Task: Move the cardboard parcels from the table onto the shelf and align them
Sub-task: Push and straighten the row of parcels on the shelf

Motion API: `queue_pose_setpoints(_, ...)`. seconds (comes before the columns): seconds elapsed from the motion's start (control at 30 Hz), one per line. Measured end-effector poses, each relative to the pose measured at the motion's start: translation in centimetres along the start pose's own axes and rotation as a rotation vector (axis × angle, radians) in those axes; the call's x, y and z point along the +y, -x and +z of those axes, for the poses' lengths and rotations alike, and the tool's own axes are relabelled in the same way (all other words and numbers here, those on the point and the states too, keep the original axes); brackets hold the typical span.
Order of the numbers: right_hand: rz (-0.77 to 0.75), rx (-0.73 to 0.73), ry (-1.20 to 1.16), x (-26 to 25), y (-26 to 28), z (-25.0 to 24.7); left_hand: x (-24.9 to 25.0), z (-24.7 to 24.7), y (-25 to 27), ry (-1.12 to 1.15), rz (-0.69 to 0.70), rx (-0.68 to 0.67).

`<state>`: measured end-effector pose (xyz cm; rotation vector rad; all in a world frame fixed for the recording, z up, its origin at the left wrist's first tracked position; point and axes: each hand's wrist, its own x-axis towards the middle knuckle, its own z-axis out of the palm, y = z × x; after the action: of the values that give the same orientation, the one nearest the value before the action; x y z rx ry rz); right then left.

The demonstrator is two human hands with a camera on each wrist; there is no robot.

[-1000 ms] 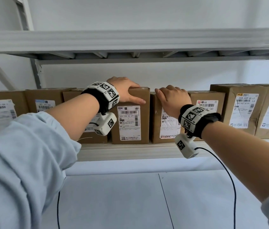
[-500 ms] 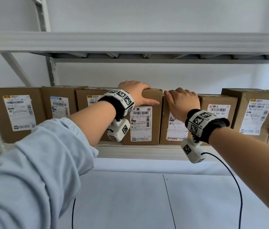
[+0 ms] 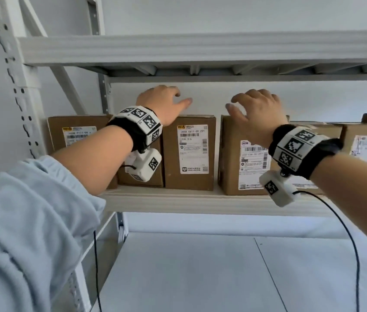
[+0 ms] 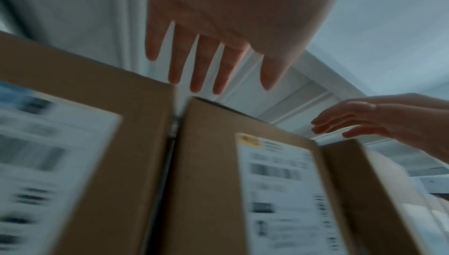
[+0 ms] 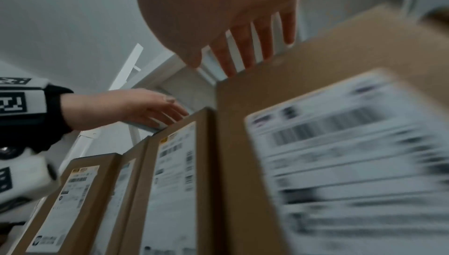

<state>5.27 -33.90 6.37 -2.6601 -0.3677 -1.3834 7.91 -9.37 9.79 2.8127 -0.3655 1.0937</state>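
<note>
Already up on the white metal shelf (image 3: 200,200), the brown cardboard parcels with white shipping labels stand in a row, and at least six show in the head view, the rightmost cut off at the 3 o'clock edge. One parcel (image 3: 189,154) sits under the left hand (image 3: 162,102) and its neighbour (image 3: 243,158) under the right hand (image 3: 256,111), a narrow gap between the two. Both hands hover above the top edges, fingers spread and loose, gripping nothing — whether a fingertip grazes cardboard I cannot tell. My worry: a hard sideways shove could skew a parcel, or a pull toward 6 o'clock could tip one over the shelf's front lip.
</note>
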Motion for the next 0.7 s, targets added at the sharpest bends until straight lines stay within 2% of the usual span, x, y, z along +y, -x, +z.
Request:
queue_pose_setpoints(0.1, 0.018, -0.245, 0.029, -5.3, -2.4, 2.7, -4.3, 0.4, -0.8, -0.045, -0.006, -0.274)
queue_pose_setpoints(0.17, 0.025, -0.339, 0.108, -7.8, -4.1, 4.0, -6.3, 0.5, -1.2, -0.052, 0.023, -0.400)
queue_pose_setpoints(0.27, 0.053, -0.450, 0.249, -9.6, -6.0, 4.8, -8.3, 0.6, -1.8, -0.088, 0.058, -0.492)
queue_pose_setpoints(0.37, 0.070, -0.580, 0.211, -9.7, -6.5, 5.0, -9.4, 1.2, -2.2, -0.069, 0.100, -0.578)
queue_pose_setpoints(0.57, -0.041, -0.552, 0.208, -8.1, -5.4, 4.3, -9.6, 1.5, -3.3, -0.009, 0.065, -0.647)
queue_pose_setpoints(0.7, -0.094, -0.535, 0.214, -7.2, -4.9, 3.7, -9.1, 1.6, -3.8, 0.075, 0.045, -0.625)
